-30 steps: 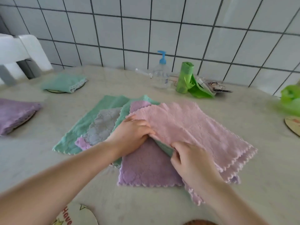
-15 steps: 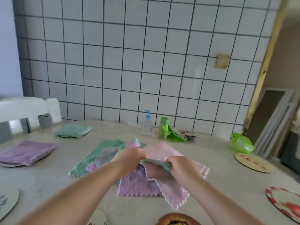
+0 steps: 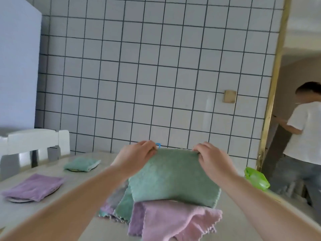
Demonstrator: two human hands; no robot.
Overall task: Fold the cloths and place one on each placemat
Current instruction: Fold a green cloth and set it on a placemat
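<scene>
Above the bench (image 3: 31, 215), the left hand (image 3: 137, 158) and right hand (image 3: 211, 160) each pinch a top corner of a green cloth (image 3: 173, 178), holding it up over a loose pile of cloths (image 3: 165, 221). Farther left, a folded purple cloth (image 3: 34, 186) and a folded green cloth (image 3: 81, 163) each lie on a placemat
</scene>
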